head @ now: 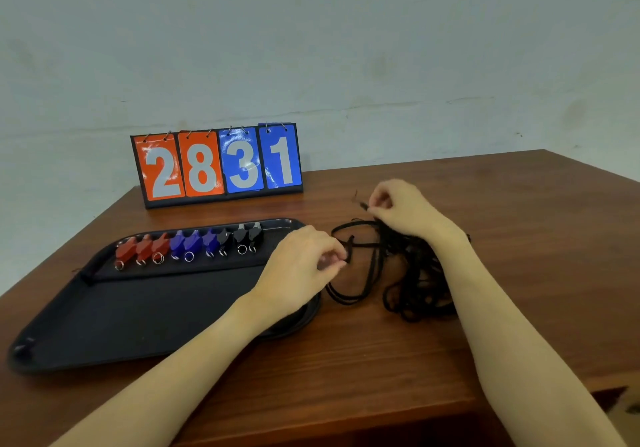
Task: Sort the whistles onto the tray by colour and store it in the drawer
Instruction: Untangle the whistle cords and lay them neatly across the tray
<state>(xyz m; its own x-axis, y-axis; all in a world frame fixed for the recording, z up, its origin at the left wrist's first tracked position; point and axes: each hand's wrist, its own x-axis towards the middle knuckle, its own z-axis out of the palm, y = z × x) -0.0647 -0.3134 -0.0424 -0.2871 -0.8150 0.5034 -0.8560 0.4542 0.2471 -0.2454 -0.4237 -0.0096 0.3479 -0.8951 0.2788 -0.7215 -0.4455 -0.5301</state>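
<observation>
Nine whistles [188,245] sit colour-grouped along the tray [138,311] on our worktop [381,360]; our left hand [298,266] and right hand [401,207] each pinch black lanyard cords [408,273], apparently untangling them.

A brown wooden desk [381,360] filled the lower half of the frame. Toward its far edge, left of centre, stood a flip scoreboard [217,164] showing 2 and 8 on orange cards and 3 and 1 on blue cards. A tangle of black cords [412,280] lay right of centre. A pale, scuffed wall [311,48] filled the upper frame.
</observation>
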